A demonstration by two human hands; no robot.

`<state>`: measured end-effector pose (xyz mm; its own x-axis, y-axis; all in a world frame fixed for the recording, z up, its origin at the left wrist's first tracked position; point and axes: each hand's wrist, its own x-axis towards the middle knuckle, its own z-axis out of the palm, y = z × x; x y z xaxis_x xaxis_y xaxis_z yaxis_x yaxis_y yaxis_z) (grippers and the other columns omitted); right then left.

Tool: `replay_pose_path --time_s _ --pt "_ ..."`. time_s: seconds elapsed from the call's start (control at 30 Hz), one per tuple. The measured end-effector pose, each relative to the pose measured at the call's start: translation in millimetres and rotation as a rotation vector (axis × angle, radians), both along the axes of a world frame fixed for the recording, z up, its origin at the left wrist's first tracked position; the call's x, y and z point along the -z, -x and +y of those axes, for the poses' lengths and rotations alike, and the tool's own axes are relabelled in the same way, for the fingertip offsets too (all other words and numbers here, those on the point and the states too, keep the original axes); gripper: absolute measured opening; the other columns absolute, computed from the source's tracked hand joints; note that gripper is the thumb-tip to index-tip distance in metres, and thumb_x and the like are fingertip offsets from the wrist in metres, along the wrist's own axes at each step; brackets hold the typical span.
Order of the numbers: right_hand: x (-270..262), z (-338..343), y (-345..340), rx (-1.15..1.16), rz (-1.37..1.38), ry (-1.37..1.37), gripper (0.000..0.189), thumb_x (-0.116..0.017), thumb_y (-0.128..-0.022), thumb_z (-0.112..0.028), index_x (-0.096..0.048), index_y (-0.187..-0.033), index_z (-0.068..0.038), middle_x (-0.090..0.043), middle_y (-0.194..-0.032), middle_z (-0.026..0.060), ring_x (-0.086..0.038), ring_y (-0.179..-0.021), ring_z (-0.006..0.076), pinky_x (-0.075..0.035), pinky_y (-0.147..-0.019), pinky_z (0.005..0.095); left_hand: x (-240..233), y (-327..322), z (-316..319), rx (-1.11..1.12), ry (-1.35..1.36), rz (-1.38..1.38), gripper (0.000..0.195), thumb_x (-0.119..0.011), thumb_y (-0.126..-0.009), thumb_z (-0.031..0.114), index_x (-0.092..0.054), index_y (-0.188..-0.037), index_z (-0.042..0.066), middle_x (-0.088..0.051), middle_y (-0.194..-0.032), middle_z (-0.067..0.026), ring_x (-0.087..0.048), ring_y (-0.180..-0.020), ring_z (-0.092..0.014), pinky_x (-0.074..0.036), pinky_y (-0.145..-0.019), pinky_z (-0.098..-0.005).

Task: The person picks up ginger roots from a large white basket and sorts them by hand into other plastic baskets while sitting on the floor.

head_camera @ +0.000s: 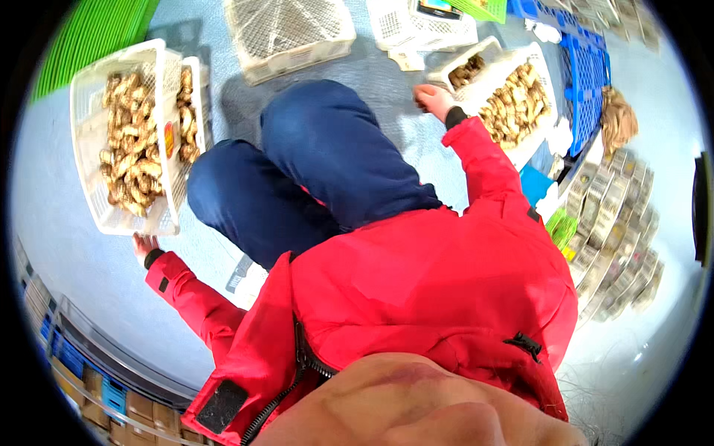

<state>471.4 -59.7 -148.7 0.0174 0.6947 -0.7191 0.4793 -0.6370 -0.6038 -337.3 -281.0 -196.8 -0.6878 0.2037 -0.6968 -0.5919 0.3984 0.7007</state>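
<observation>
At the left, my left hand (146, 245) reaches up to the near edge of a white plastic basket (129, 224) that holds mushrooms (131, 139); whether its fingers grip the rim is unclear. Another white basket (203, 100) with mushrooms stands against that one's right side. My right hand (433, 100), with curled fingers, is beside a small white basket (440, 75) holding a few darker mushrooms (467, 71). Just right of this hand is a larger white basket (549, 83) with many mushrooms (516, 106). What the right hand holds, if anything, cannot be seen.
Green slatted plastic (95, 42) lies at the upper left. Ahead of my knees is a white crate (290, 33), with more white crates (390, 25) to its right. Blue crates (588, 89) and stacked grey baskets (613, 234) stand at the right.
</observation>
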Motion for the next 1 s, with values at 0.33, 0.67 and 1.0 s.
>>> replay_pose_path --time_s 0.33,0.67,1.0 --pt "-39 -131 -259 0.793 -0.129 -0.52 0.04 -0.058 -0.074 -0.024 -0.052 -0.106 -0.001 -0.058 -0.085 0.0089 -0.054 -0.07 0.0143 -0.043 -0.06 0.0253 -224 -302 247 0.882 -0.658 0.167 0.043 -0.037 -0.089 0.02 -0.032 -0.123 -0.005 -0.037 -0.124 -0.0191 -0.038 -0.115 -0.029 -0.033 -0.096 -0.0384" --pt "56 -153 -455 0.847 -0.831 -0.182 0.079 -0.059 -0.061 -0.053 -0.048 -0.109 0.009 -0.056 -0.1 0.0212 -0.053 -0.094 0.0321 -0.038 -0.084 0.0355 -80 -834 270 1.94 -0.598 0.068 0.053 -0.055 -0.08 0.021 -0.035 -0.121 -0.005 -0.041 -0.122 -0.0177 -0.043 -0.109 -0.025 -0.037 -0.088 -0.0278" --pt "8 -125 -374 0.905 -0.704 -0.16 0.058 -0.056 -0.068 -0.045 -0.055 -0.101 0.003 -0.053 -0.108 0.0209 -0.05 -0.097 0.0324 -0.039 -0.083 0.0335 -47 -859 266 2.016 -0.13 0.324 0.054 -0.061 -0.065 0.024 -0.045 -0.113 0.004 -0.055 -0.102 -0.0164 -0.053 -0.095 -0.027 -0.042 -0.079 -0.0331"
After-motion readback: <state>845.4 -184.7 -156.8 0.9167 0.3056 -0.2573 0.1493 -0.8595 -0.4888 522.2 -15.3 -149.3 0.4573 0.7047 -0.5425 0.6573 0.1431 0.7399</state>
